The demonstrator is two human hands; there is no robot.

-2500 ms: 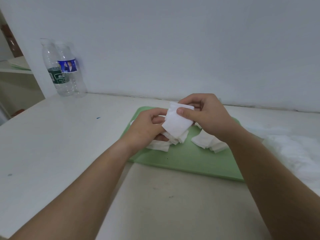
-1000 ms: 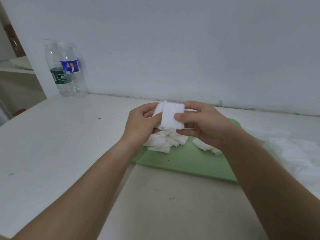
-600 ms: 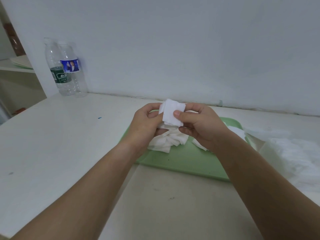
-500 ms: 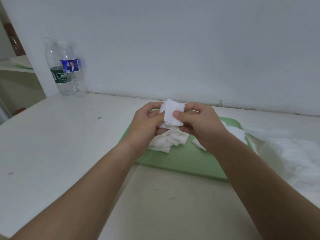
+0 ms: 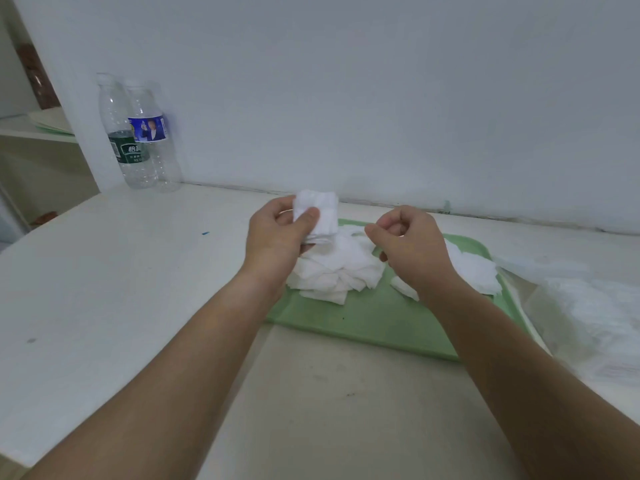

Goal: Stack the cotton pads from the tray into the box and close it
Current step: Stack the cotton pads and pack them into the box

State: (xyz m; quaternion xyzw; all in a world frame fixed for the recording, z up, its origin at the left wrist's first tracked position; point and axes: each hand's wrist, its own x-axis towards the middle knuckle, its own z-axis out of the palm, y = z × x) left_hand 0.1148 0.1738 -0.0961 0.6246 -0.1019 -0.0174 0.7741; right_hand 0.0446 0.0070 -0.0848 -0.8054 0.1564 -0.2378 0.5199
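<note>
Cotton: small stack of pads [image 5: 320,216] now pinched by L hand [image 5: 277,244] alone, thumb clamped across its face, above green tray [image 5: 363,327]. R hand [image 5: 412,247], sharing the grip 0.5 s ago, has let go; fingers curled, apparently empty. Loose pads [image 5: 343,268] remain on tray, so R prob. free to fetch the next. Box not identifiable.

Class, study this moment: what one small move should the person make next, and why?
Probably lower the right hand to pinch another pad from the loose pile on the tray: it holds nothing, while the left hand grips a small stack to add to.
</note>
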